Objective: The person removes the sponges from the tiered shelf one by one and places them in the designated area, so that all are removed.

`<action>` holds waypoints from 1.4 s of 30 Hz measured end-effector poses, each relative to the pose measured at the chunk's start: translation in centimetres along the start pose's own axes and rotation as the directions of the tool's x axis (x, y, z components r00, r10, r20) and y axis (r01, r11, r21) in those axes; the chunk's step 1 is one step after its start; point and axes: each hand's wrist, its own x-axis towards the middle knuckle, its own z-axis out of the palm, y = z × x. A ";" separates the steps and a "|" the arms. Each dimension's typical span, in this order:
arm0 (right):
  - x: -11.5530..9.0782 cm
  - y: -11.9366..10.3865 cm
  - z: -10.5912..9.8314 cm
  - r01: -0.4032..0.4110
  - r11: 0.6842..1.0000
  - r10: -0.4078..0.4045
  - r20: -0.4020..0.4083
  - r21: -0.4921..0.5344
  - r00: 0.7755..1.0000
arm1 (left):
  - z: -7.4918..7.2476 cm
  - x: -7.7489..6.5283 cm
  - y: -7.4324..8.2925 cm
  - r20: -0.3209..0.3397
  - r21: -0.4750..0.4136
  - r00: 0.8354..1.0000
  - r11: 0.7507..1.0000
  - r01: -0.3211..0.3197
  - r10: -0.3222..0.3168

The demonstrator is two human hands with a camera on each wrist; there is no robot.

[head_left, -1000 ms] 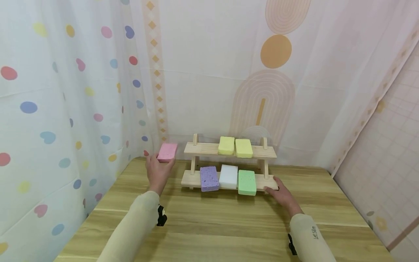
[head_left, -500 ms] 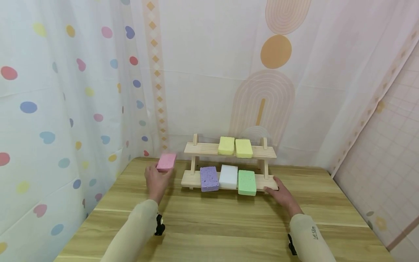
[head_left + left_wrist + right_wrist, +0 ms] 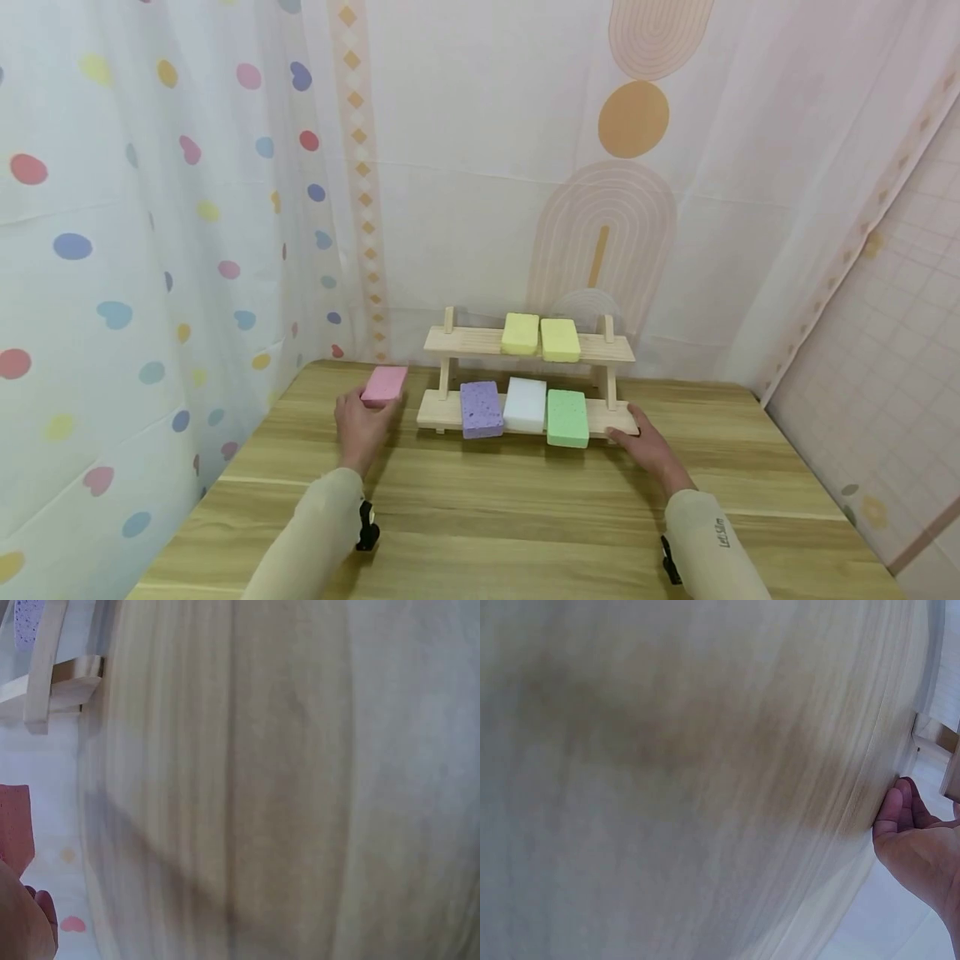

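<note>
My left hand grips a pink sponge by its near end, left of a two-tier wooden rack. In the left wrist view, part of the pink sponge shows above the hand. My right hand holds the right end of the lower shelf, thumb at its front edge and fingers around the end. A purple sponge, a white sponge and a green sponge lie in a row on that shelf. Two yellow sponges, one left and one right, lie on the upper shelf.
The rack stands near the back of a wood-grain table. A patterned curtain hangs right behind it, and a dotted curtain runs along the left side. Bare board shows at the left of both shelves.
My left hand has brought the pink sponge down toward the table and slightly nearer to me. My right hand keeps its place on the rack.
</note>
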 end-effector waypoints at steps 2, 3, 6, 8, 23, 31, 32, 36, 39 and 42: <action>0.0 0.1 0.0 0.001 1.000 -0.001 0.000 0.001 1.000 | 0.0 -0.1 -0.2 -0.003 0.009 1.000 1.000 -0.001 0.001; 0.0 0.1 0.0 0.002 1.000 -0.002 0.000 0.000 1.000 | 0.1 -0.1 -0.3 -0.003 0.017 1.000 1.000 -0.001 0.001; 0.0 0.1 0.0 0.002 1.000 -0.002 0.001 0.004 1.000 | 0.0 -0.2 -0.6 0.009 0.037 1.000 0.999 0.008 -0.009; 0.0 0.2 0.0 0.002 1.000 -0.002 0.003 0.010 1.000 | 0.0 -0.3 -0.8 0.016 0.049 1.000 0.999 0.013 -0.014; 0.2 0.3 0.0 0.012 1.000 -0.012 0.002 0.009 1.000 | -0.3 -0.4 -1.3 0.063 0.109 0.997 0.994 0.027 -0.034; 0.2 0.2 0.1 0.010 1.000 -0.010 0.007 0.015 1.000 | -0.5 -0.6 -2.2 0.069 0.116 0.997 0.993 0.020 -0.028; 0.2 0.2 0.1 0.010 1.000 -0.010 0.005 0.015 1.000 | -0.5 -0.7 -2.3 0.072 0.119 0.997 0.993 0.017 -0.026; 0.2 0.2 0.0 0.015 1.000 -0.015 0.004 0.012 1.000 | -0.6 -0.8 -2.4 0.075 0.128 0.996 0.991 0.033 -0.043; 0.2 0.2 0.0 0.013 1.000 -0.013 0.004 0.010 1.000 | -0.7 -0.9 -2.5 0.073 0.131 0.996 0.991 0.035 -0.045; 0.2 0.3 0.0 0.008 1.000 -0.008 0.004 0.008 1.000 | -0.7 -0.9 -2.5 0.085 0.143 0.995 0.989 0.031 -0.043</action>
